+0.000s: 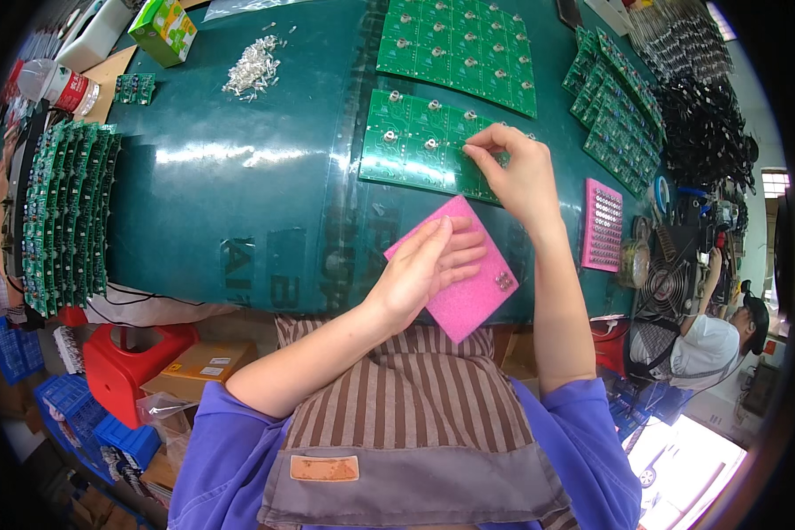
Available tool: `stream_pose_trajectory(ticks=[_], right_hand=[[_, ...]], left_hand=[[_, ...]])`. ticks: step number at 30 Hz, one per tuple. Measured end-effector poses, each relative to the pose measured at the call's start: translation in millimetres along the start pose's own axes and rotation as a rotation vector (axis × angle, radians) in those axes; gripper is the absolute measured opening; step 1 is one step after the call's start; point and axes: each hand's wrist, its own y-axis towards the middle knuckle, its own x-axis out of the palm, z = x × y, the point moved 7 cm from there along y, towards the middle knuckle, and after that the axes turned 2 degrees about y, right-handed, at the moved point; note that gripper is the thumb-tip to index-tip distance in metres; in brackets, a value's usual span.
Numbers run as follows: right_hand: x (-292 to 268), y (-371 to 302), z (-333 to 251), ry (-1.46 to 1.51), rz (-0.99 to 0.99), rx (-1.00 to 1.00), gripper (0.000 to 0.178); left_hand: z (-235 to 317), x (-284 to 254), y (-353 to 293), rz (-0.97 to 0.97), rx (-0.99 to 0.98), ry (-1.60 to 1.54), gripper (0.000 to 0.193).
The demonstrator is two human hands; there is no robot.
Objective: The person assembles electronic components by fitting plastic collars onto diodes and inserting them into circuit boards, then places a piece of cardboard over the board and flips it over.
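My left hand [422, 269] lies with its fingers stretched out over a pink foam block [466, 307] at the table's near edge. A few small metal parts [503, 281] stand in the foam's right corner. Thumb and forefinger of my right hand [521, 175] are pinched together over the right part of a green circuit board [406, 164]. What they hold, if anything, is hidden. Several small round metal components [431, 143] stand on this board, in two rows. Just beyond it is a larger green board sheet [455, 49] with similar components.
A pile of small whitish parts [253, 69] lies at the far left on the green mat [230, 203]. Stacked circuit boards stand at the left edge [69, 216] and far right [617, 115]. Pink foam [601, 225] with rows of parts sits right. A co-worker [702, 340] is beyond.
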Motion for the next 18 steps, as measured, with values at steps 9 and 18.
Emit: stream_pose_trajectory(ticks=[9, 18], right_hand=[[-6.0, -12.2, -4.9, -0.003, 0.141, -0.060, 0.009], [-9.8, -12.6, -17.2, -0.027, 0.076, -0.138, 0.011]], left_hand=[[1.2, 8.4, 2.4, -0.065, -0.060, 0.021, 0.049], [-7.6, 0.6, 5.7, -0.046, -0.336, 0.090, 0.048]])
